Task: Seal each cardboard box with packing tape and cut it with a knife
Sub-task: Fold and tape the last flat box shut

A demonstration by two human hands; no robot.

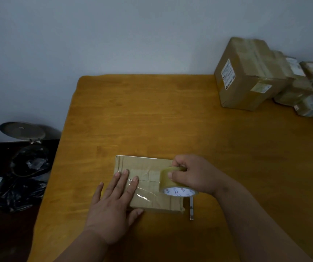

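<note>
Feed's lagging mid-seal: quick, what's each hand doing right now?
Left hand: open, flat, pressing the tape strip onto the box.
Right hand: closed on the tape roll at the box's right end.

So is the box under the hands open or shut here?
Shut. The box has its flaps flat, tape across the top, left hand pressing it down while the right hand holds the tape roll.

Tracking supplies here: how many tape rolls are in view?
1. The tape roll is in the right hand, over the right end of the box near the table's front. Others may be hidden.
</note>
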